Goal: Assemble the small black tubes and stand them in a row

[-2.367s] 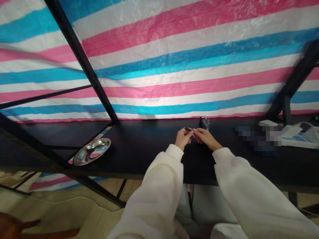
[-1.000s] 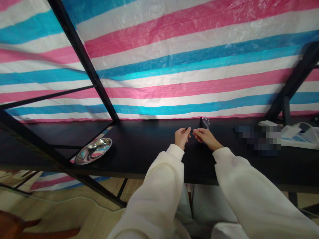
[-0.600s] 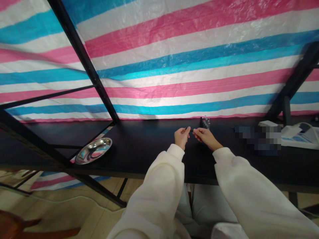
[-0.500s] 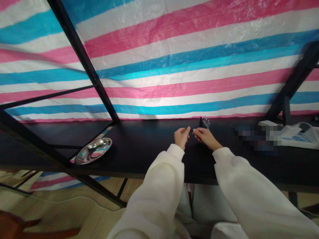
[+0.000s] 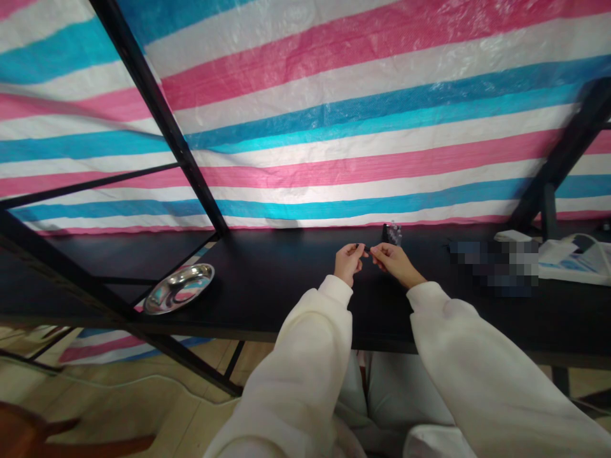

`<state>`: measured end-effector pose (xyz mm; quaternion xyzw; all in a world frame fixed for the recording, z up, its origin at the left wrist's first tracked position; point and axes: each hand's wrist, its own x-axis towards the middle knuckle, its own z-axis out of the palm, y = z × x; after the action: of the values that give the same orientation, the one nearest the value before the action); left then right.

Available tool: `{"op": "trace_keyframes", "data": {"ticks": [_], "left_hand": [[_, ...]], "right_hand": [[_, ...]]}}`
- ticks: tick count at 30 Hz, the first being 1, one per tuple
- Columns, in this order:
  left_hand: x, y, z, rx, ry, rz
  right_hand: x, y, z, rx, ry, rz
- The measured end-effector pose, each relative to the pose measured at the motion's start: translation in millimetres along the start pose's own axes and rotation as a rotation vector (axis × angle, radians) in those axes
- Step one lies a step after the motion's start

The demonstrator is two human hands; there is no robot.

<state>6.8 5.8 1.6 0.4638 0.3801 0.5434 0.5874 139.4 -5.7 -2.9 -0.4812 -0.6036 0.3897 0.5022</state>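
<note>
Both hands meet above a black table [image 5: 267,286], sleeves white. My left hand [image 5: 348,263] is curled, its thumb and fingers pinching a small dark thin object [image 5: 359,246]. My right hand [image 5: 392,262] is also pinched, fingertips nearly touching the left hand's; what it holds is too small to make out. Just behind my right hand stands a small dark holder [image 5: 391,234] with clear bits on top.
A shiny metal dish [image 5: 179,288] lies at the table's left edge. Black frame bars [image 5: 157,121] slant across the left. A pink, blue and white striped tarp [image 5: 363,114] hangs behind. White items and a cable [image 5: 573,257] sit at the right.
The hands have stayed almost in place; the fingertips have drawn slightly closer together and the dark object in the left hand shows less than before.
</note>
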Motion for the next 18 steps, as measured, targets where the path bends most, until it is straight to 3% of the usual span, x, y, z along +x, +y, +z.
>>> {"op": "trace_keyframes", "data": {"ticks": [8, 18], "left_hand": [[1, -5, 1.3, 0.012, 0.058, 0.079], [0, -5, 2.2, -0.015, 0.131, 0.026]], "right_hand": [[3, 4, 2, -0.071, 0.011, -0.090], [5, 11, 4, -0.195, 0.031, -0.177]]}}
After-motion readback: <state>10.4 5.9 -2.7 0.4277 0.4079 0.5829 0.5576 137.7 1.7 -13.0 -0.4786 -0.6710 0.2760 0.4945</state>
